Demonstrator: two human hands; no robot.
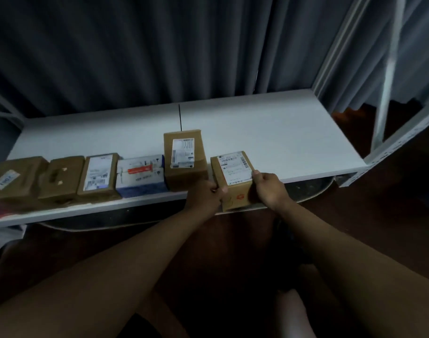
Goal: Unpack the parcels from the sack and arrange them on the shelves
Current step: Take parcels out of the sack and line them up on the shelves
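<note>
Both hands grip one small cardboard parcel [233, 178] at the near edge of a white shelf [281, 132]. On the parcel's left side, the left hand [205, 195] curls its fingers round the near corner. From the right, the right hand [267, 187] clasps it, thumb lying on the white shipping label on top. This parcel sits at the right end of a row of parcels along the near edge of the shelf, its near end overhanging the edge slightly.

Just to its left stands a taller brown box [185, 159] with a white label facing up, close beside the held parcel. Further left lie a blue and white box [141, 175] with a red strip, then a brown box with a large white label [100, 176], then a plain brown box [62, 176], and at the far left a brown box with a small label [13, 178]. These lie side by side, close together.

Behind the shelf hangs a grey pleated curtain [135, 57]. A white metal shelf frame [389, 69] rises at the right. Below is a dark reddish floor [391, 203].
</note>
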